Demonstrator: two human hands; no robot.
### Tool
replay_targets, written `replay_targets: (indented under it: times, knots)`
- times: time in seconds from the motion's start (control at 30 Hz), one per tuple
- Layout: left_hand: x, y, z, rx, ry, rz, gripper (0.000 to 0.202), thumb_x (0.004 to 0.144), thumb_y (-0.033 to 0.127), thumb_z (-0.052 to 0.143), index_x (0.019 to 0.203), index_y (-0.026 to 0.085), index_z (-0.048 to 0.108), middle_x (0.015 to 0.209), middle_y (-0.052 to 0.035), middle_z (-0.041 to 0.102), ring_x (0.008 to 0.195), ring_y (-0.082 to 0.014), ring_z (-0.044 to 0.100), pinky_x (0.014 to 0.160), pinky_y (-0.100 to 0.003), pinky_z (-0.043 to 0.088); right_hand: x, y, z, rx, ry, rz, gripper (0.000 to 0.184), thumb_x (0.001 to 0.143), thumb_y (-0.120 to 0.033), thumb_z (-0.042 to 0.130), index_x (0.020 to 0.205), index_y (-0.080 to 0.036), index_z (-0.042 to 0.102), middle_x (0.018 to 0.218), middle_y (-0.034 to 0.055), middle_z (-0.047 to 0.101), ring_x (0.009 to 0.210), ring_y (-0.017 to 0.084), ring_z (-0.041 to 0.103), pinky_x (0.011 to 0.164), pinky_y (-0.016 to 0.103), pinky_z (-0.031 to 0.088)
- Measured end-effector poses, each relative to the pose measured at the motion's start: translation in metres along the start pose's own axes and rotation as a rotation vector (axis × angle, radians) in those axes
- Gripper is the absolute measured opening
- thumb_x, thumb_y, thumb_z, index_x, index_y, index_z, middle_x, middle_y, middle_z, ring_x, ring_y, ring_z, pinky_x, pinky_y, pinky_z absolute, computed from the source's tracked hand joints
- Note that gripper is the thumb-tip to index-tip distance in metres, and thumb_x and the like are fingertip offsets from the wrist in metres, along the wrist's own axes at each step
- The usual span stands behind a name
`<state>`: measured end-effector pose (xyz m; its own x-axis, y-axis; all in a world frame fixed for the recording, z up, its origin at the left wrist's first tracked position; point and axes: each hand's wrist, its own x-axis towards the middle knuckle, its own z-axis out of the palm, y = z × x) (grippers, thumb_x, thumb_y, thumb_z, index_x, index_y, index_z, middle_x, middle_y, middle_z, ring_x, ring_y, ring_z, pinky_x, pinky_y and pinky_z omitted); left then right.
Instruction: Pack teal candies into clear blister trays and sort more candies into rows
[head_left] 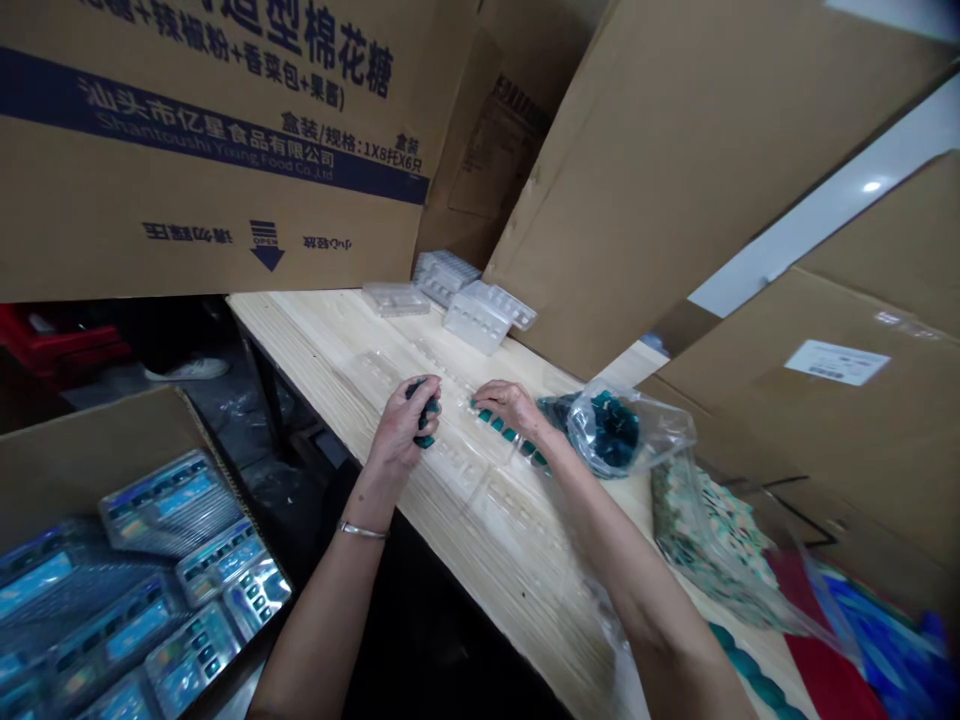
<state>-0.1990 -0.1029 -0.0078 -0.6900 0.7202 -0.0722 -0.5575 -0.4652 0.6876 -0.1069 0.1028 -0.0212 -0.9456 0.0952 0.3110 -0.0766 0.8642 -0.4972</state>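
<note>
Lower left of the frame: open carton (90,450) packed with shiny blister packs (195,560). Upper left: large printed carton (210,130) overhanging the far end of the wooden table (315,330).

Left of centre: left hand (401,425), thin bracelet (361,530) at the wrist, fingers curled tight around a few teal pieces (426,412), held just above the table.

Centre: clear tray (480,480) flat on the table, under and between both hands, hard to trace against the wood.

Right of centre: right hand (510,403), palm down, fingers bent and close together, tips on a seated row (517,435) of the same pieces in the clear tray. Pinching or merely pressing: not possible to tell.

Behind the hands, at the table's far end: stacked empty trays (476,318).

Right of the right hand, just beside the forearm: clear bag (637,430) of more teal pieces. Lower right: second bag (705,540) of patterned pieces, lying on the table. Upper right: plain cartons (675,180) leaning over the table.
</note>
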Motion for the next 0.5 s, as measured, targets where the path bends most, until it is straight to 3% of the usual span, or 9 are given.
replay_targets:
  times: [0.23,0.5]
  knots:
    - [-0.0002,-0.0010,-0.0002,-0.019,-0.027,-0.012,0.030,0.063,0.032,0.072,0.079,0.014,0.054,0.069,0.0029,0.049,0.043,0.0000,0.037,0.032,-0.011,0.016,-0.0024,-0.0040,-0.0082,0.042,-0.047,0.083,0.018,0.078,-0.026,0.057,0.089,-0.024,0.071,0.088,0.0049,0.069,0.081,0.018,0.064,0.079,0.033,0.050]
    - [0.0006,-0.0024,0.0008,-0.040,-0.033,-0.047,0.030,0.063,0.030,0.072,0.080,0.014,0.054,0.068,0.0035,0.048,0.043,0.0003,0.038,0.032,-0.010,0.017,0.0004,-0.0057,-0.0056,0.041,-0.066,0.006,0.018,0.077,-0.023,0.056,0.086,-0.021,0.071,0.094,0.0066,0.068,0.087,0.018,0.063,0.080,0.031,0.049]
